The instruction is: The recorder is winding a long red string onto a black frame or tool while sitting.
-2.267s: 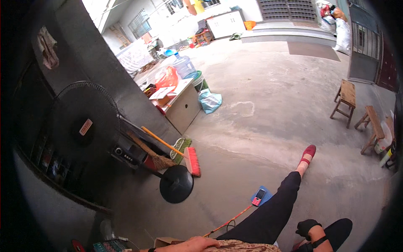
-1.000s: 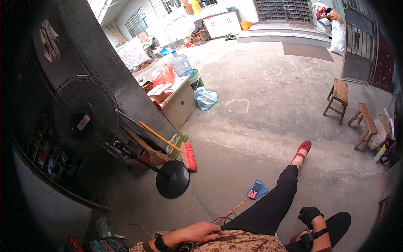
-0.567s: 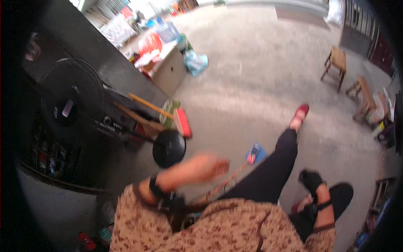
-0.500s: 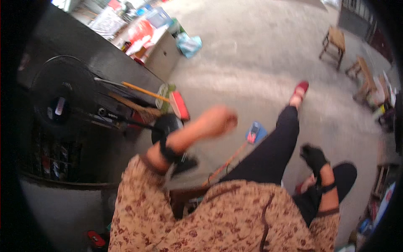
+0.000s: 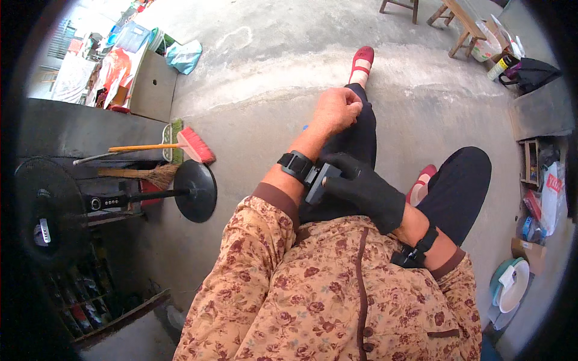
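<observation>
My left hand is bare and curled into a loose fist above my left knee, with nothing showing in it. Round that wrist runs a black strap, with a small dark grey box-shaped device at its inner side. My right hand, in a black glove, reaches across my lap and pinches this device between thumb and fingers. A second black strap circles my right wrist, carrying a small black device on its underside.
A black fan lies at the left, its round base near a red broom and a straw broom. Wooden benches stand far right. Basins and a carton line the right side.
My right hand has come across from beside my right knee to my left wrist and taken hold of the device there. The view has shifted, and my left hand stays curled.
</observation>
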`<state>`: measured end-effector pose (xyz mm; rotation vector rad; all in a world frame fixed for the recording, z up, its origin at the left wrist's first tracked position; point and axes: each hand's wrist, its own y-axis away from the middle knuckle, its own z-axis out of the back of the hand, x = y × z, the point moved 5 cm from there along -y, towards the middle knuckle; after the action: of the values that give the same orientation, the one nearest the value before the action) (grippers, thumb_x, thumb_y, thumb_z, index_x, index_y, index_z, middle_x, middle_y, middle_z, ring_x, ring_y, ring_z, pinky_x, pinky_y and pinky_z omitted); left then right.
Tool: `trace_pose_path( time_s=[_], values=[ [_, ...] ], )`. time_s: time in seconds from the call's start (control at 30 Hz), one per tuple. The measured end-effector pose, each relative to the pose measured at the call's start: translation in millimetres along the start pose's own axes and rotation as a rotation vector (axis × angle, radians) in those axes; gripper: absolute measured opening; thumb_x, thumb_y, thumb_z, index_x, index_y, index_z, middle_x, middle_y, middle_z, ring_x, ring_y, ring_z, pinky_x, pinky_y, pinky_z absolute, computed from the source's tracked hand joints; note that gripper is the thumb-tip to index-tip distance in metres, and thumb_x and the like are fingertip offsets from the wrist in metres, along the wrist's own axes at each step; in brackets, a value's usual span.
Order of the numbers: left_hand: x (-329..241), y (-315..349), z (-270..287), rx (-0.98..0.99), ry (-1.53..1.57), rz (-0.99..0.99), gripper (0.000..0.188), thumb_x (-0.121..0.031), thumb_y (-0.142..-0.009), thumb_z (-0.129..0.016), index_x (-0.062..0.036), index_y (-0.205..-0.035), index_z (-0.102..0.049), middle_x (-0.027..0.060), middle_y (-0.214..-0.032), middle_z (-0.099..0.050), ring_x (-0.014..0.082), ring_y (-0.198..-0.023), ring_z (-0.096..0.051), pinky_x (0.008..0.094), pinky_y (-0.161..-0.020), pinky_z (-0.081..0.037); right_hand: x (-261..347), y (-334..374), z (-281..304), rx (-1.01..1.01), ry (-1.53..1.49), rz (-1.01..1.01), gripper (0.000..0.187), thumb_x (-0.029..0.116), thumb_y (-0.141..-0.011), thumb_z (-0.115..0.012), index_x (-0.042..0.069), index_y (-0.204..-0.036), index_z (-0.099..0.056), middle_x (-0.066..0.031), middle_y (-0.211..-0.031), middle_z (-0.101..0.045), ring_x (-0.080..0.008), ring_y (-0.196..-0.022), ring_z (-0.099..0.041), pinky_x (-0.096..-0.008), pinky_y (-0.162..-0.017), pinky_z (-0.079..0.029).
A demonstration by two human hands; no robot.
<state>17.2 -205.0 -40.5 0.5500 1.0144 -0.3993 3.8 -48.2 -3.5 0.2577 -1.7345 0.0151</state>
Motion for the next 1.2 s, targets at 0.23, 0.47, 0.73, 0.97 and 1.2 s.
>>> trace_pose_path(
  time_s=[0.23,0.47,0.73,0.97,1.2],
  values=[
    [22,-4,-26,0.063,0.083,0.165,0.013,-0.008,-0.080,-0.058,-0.0009,-0.085,-0.068,0.0083,-0.071,-0.068,0.0140,-0.058,-0.066,0.0266,-0.052,-0.053,-26,11,0,-0.017,-0.262,-0.211,0.036,0.018,-0.087,-0.061,0.001,-0.118,-0.052,-0.0038,-0.106,-0.060,-0.0114,-0.097,-0.055,-0.0267,-0.086,-0.045],
    [14,9,-31,0.085,0.304,0.150,0.012,-0.010,-0.084,-0.058,-0.0008,-0.087,-0.064,0.0073,-0.073,-0.065,0.0133,-0.058,-0.063,0.0262,-0.049,-0.052,-25,17,10,-0.024,-0.082,-0.213,0.034,0.016,-0.087,-0.059,0.001,-0.118,-0.053,-0.0058,-0.106,-0.060,-0.0120,-0.096,-0.056,-0.0276,-0.085,-0.046],
    [-37,13,-22,0.253,0.824,0.075,0.019,-0.019,-0.090,-0.061,-0.0031,-0.101,-0.061,0.0042,-0.082,-0.065,0.0075,-0.063,-0.061,0.0202,-0.054,-0.051,-8,7,8,-0.018,0.140,0.028,0.027,0.009,-0.091,-0.049,-0.001,-0.115,-0.056,-0.0092,-0.108,-0.061,-0.0153,-0.100,-0.057,-0.0285,-0.086,-0.046],
    [-42,14,-24,0.184,0.747,0.086,0.020,-0.019,-0.089,-0.062,-0.0033,-0.100,-0.060,0.0045,-0.082,-0.065,0.0075,-0.063,-0.061,0.0196,-0.053,-0.051,-18,8,0,-0.049,-0.086,-0.202,0.026,0.011,-0.091,-0.050,0.000,-0.113,-0.058,-0.0086,-0.104,-0.063,-0.0141,-0.092,-0.058,-0.0278,-0.081,-0.048],
    [-47,9,-24,0.132,0.738,0.013,0.021,-0.020,-0.088,-0.064,-0.0026,-0.099,-0.060,0.0052,-0.082,-0.065,0.0075,-0.062,-0.060,0.0198,-0.054,-0.051,-33,6,5,-0.074,-0.007,-0.280,0.019,0.017,-0.089,-0.058,0.001,-0.098,-0.059,-0.0033,-0.090,-0.063,-0.0099,-0.079,-0.058,-0.0264,-0.070,-0.050]
  ],
)
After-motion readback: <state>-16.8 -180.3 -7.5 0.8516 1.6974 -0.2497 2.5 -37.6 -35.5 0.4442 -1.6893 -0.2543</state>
